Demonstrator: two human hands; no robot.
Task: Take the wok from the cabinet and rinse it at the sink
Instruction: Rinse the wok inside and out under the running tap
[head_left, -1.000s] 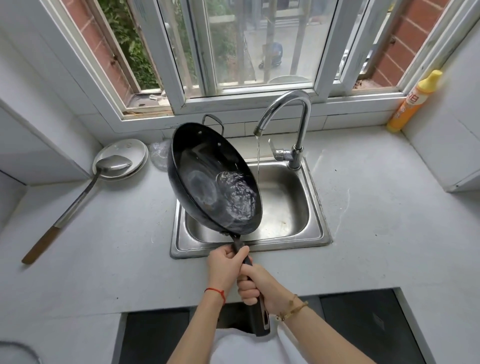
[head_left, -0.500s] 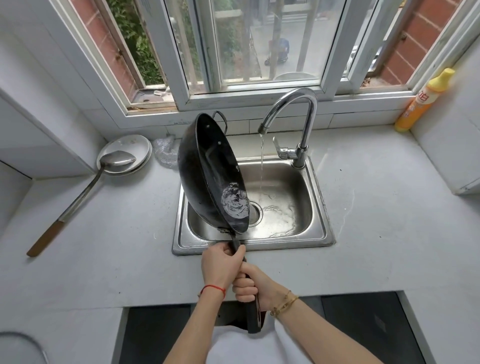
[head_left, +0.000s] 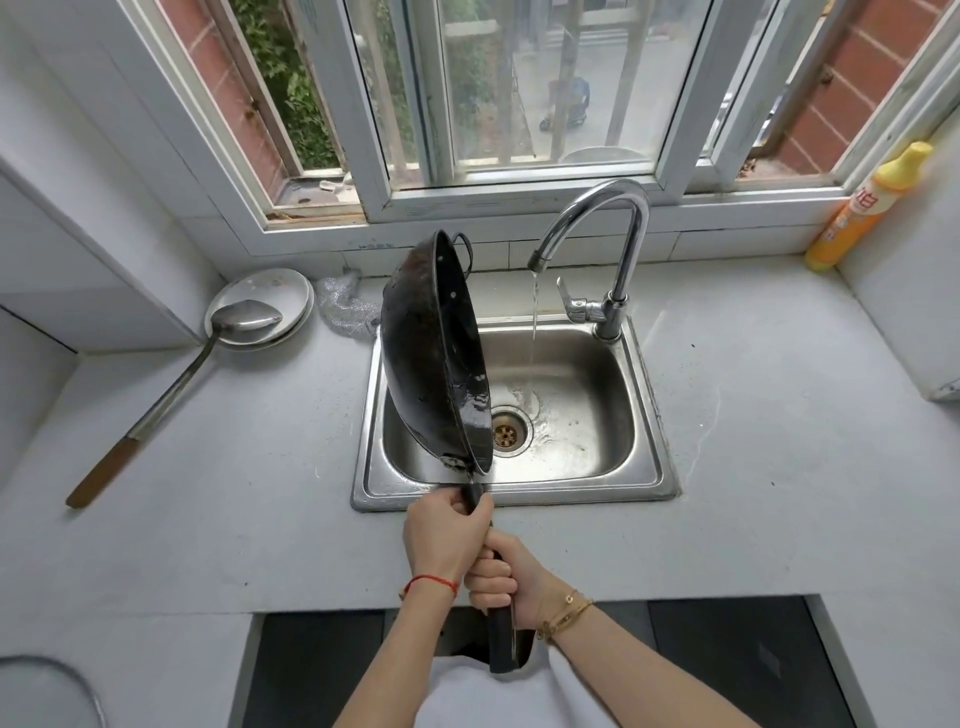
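The black wok stands almost on edge over the left half of the steel sink, its open side facing right toward the drain. Both hands grip its long black handle. My left hand holds the handle close to the wok at the sink's front rim. My right hand holds it just behind, nearer my body. The chrome faucet runs a thin stream into the sink, to the right of the wok. The stream misses the wok.
A metal ladle with a wooden grip lies on the counter at left, its bowl resting on a round lid. A steel scourer sits behind the wok. A yellow detergent bottle stands at the right corner by the window.
The wok has tipped further to the right, from slanted with water inside to nearly vertical. The water has left it and runs in the sink. Both hands kept their grip.
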